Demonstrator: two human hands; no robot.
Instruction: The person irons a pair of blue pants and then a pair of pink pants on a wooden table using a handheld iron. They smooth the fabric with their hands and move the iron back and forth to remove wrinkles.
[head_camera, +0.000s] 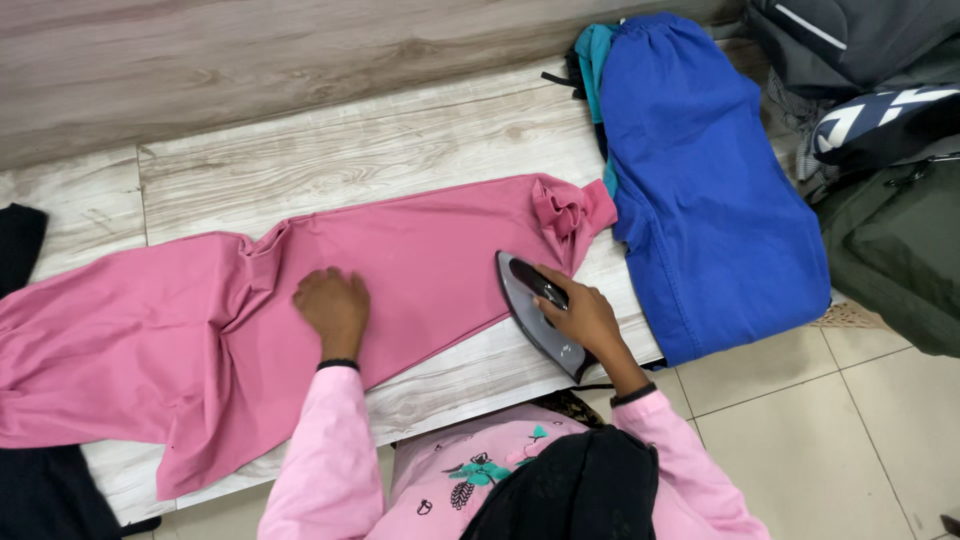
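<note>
Left hand (333, 305) lies palm down, fingers loosely curled, pressing on the pink garment (200, 320), which we find spread across the pale wood-grain bench (380, 140). Further right, our right hand (585, 318) is wrapped around the handle of the grey and black iron (535, 318), whose tip rests on the garment's narrower end. Just beyond the iron, a folded blue garment (700, 190) lies on the bench end, with dark bags (880, 150) beside it.

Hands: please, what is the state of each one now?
Left hand: open, pressing flat on the pink garment.
Right hand: closed around the iron.
</note>
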